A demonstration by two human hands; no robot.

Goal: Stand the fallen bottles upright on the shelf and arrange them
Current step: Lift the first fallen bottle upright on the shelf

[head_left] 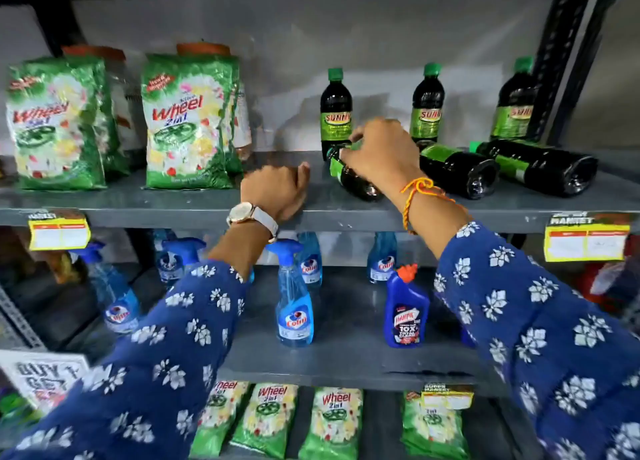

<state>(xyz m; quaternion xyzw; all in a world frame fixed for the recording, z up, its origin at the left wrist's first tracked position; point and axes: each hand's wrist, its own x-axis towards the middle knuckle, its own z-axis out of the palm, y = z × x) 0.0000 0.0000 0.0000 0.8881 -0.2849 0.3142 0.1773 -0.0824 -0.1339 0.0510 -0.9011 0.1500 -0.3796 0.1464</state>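
Three dark bottles with green caps and green labels stand upright at the back of the grey shelf: one at the left, one in the middle, one at the right. Three more lie on their sides in front of them. My right hand is closed around the leftmost fallen bottle, near its neck. Two other fallen bottles lie to its right, bases toward me. My left hand rests flat on the shelf, holding nothing.
Green detergent bags stand on the shelf's left half. Yellow price tags hang from its front edge. The shelf below carries blue spray bottles and a blue toilet-cleaner bottle. A black upright bounds the right.
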